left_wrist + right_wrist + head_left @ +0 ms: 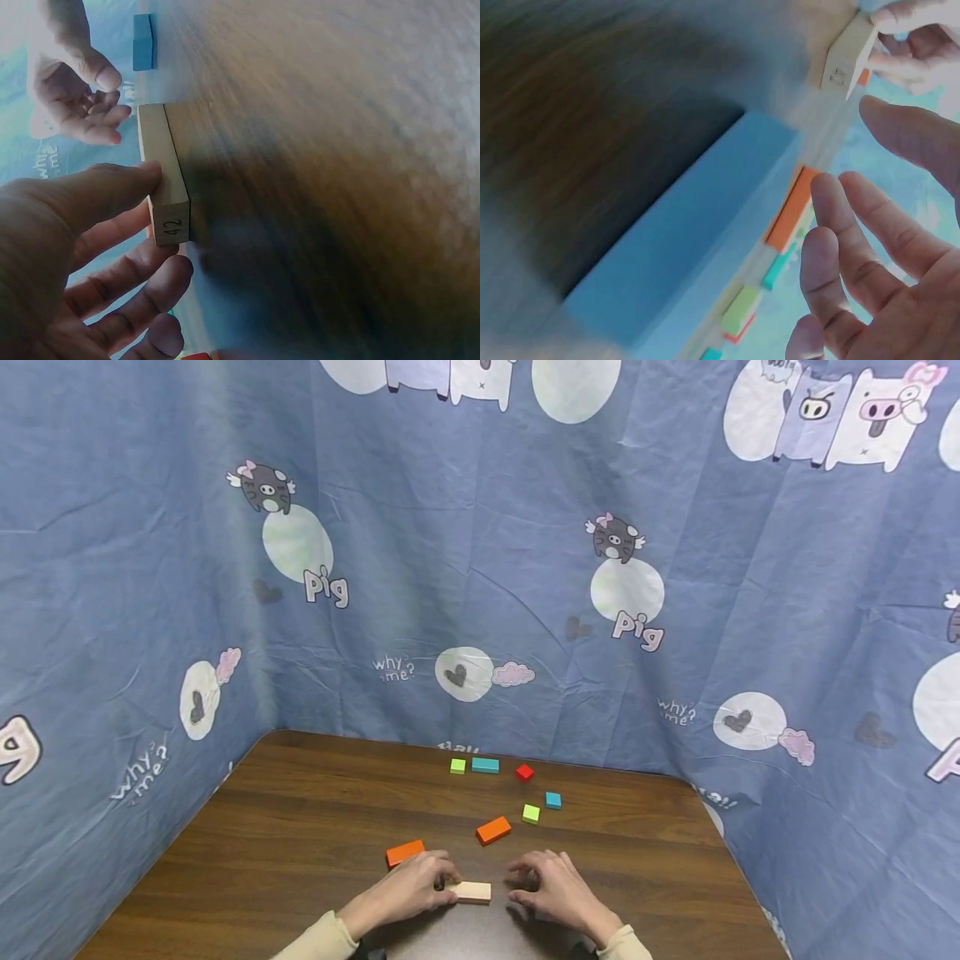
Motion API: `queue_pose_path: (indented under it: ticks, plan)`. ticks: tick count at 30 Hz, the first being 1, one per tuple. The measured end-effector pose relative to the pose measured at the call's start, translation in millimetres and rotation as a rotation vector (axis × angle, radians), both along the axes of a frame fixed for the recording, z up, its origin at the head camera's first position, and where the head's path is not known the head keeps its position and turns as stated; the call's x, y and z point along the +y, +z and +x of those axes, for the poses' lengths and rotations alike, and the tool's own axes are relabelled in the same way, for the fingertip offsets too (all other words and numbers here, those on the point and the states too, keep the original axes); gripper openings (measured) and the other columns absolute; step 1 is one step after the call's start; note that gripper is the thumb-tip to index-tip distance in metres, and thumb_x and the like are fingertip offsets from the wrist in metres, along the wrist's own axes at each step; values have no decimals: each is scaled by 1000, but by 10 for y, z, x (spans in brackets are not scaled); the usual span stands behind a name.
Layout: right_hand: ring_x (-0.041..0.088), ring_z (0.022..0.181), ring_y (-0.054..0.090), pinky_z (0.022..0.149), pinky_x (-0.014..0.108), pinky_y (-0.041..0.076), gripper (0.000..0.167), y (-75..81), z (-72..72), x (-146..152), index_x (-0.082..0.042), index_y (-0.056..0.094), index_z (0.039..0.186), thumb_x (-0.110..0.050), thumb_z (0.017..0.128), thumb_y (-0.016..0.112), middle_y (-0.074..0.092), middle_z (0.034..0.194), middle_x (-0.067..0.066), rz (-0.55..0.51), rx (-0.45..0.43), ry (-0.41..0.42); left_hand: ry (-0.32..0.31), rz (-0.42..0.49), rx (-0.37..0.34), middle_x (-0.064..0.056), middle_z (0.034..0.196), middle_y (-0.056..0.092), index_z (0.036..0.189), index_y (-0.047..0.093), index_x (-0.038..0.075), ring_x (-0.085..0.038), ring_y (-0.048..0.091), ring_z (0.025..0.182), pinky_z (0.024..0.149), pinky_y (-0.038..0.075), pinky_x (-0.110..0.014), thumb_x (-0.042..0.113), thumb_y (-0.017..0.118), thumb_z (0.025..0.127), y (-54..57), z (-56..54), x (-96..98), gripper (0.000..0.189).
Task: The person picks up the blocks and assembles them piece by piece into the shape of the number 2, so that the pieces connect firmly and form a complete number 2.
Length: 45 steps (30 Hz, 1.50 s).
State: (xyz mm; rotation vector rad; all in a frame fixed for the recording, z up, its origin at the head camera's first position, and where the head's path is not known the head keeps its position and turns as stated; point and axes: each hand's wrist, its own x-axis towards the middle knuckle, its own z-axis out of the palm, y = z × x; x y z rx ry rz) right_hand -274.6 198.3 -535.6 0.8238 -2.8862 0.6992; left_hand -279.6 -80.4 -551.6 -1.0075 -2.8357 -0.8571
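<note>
A pale wooden block (pixel 474 892) with the number 42 on its end (pixel 173 227) lies flat near the front of the table. My left hand (pixel 408 889) pinches its left end between thumb and fingers. Facing the block's other end, my right hand (pixel 555 892) has loosely bent fingers with nothing between them. In the right wrist view a blue block (pixel 690 225) looms large beside this hand; the hand hides it in the head view. Just behind the left hand is an orange block (pixel 405 852), partly covered by it.
Farther back lie another orange block (pixel 493 831), two light green cubes (pixel 531 814), a blue cube (pixel 553 801), a red cube (pixel 525 773) and a teal block (pixel 485 766). A blue printed curtain (pixel 465 568) surrounds the brown wooden table (pixel 300 810).
</note>
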Motion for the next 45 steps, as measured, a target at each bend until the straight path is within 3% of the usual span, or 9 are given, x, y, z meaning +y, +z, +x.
queue_pose_path:
  ticks: [14,22,30,37,45]
  plan:
    - [4,77,54,68,26,29,32,-47,75,321,-21,69,102,-39,77,78,67,91,-11,-14,30,-38,16,7,-29,11,87,61,94,73,20,0,51,74,63,42,-20,30,77,81,-19,14,-9,17]
    - [6,83,56,70,28,30,39,-2,111,468,-21,69,106,-45,77,77,68,95,-10,2,-16,-50,14,5,1,12,86,60,94,74,20,0,50,74,63,41,-20,30,77,80,-33,-4,-7,17]
    - [8,85,56,72,28,30,44,-3,147,564,-20,69,107,-46,73,79,68,95,-9,-7,-50,-30,22,0,-16,13,86,60,94,74,20,1,49,73,64,41,-19,31,77,80,-33,-8,-8,17]
    - [7,84,51,70,27,30,37,-81,140,564,-22,69,101,-41,71,81,63,92,-11,36,-41,5,20,5,-19,13,86,60,94,74,19,1,49,73,64,41,-19,30,77,80,-32,-19,3,18]
    - [4,80,48,67,25,29,29,-66,155,545,-22,67,92,-37,71,81,58,84,-13,40,-35,20,14,6,-26,11,86,60,94,74,19,1,49,73,63,41,-20,30,77,80,-29,-20,10,18]
